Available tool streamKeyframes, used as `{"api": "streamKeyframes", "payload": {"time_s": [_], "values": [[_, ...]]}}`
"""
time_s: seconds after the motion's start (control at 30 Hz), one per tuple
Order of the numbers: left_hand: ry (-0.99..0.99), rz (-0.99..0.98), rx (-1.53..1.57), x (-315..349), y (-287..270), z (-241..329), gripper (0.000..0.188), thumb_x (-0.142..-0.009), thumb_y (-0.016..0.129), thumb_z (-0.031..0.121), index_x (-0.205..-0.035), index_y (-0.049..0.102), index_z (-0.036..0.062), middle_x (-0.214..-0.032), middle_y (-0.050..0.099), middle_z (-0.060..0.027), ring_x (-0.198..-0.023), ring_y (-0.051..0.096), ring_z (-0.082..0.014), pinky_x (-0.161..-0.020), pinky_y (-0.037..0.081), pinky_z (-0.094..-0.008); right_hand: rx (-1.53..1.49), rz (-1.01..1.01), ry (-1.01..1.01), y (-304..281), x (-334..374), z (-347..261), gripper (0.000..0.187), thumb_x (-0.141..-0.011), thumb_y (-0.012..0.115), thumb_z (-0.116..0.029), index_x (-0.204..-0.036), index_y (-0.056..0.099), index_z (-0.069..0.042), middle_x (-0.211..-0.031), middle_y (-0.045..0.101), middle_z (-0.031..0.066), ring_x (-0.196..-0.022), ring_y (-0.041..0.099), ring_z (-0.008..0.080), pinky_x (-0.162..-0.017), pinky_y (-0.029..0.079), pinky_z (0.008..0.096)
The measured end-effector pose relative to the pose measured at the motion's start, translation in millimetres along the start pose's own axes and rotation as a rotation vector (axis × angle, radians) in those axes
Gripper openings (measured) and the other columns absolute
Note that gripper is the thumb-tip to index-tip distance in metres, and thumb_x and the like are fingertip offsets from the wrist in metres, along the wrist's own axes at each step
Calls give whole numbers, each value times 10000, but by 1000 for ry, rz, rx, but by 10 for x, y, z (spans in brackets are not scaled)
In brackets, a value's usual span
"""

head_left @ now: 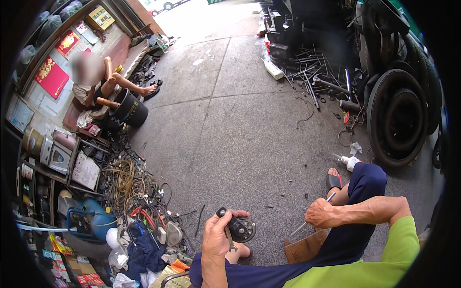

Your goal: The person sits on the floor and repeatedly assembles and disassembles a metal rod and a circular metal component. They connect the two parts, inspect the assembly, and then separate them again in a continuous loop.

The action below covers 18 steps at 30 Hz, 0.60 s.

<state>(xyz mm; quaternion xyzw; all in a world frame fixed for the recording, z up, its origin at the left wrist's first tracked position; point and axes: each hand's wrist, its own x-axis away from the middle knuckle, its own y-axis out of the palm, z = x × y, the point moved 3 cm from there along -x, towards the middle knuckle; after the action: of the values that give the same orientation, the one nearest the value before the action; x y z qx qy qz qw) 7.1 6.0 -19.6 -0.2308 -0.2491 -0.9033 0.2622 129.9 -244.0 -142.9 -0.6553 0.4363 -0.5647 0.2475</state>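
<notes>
Black round part [244, 229], lower middle of the frame; the left hand [216, 235] pinches it and a spanner [231, 244]; the right hand's [321, 213] fingers curl round a thin rod [297, 230]; a loose thumb might drop the spanner.

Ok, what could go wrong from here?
The left hand holds both the wrench and the black part, so either might slip. The rod in the right hand might skid if pushed hard. The bottle, close to the sandal, could get kicked.
</notes>
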Motion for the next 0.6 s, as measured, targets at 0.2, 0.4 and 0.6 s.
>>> {"api": "streamKeyframes", "payload": {"time_s": [0.2,0.4,0.6], "values": [[18,-13,6,-14,-10,-29,261,-931,569,189,-964,644,-59,-951,692,-157,-761,683,-177,-679,567,-309,9,-20,-13,-8,4,23,148,-794,607,-166,-693,699,-109,-725,701,65,-717,692,246,-481,502,420],[15,-15,-38,-21,4,-26,275,-937,543,185,-944,630,-76,-1009,672,-224,-887,672,-241,-822,549,-358,10,-42,-39,167,-79,78,145,-791,605,-161,-713,706,-91,-730,703,74,-724,695,257,-480,507,433],[19,-40,-89,-37,19,-35,276,-936,541,175,-952,645,-79,-998,676,-218,-891,669,-233,-833,538,-348,-2,-57,-63,332,-130,99,147,-793,603,-160,-713,708,-96,-736,704,85,-726,700,261,-478,507,431]]}}
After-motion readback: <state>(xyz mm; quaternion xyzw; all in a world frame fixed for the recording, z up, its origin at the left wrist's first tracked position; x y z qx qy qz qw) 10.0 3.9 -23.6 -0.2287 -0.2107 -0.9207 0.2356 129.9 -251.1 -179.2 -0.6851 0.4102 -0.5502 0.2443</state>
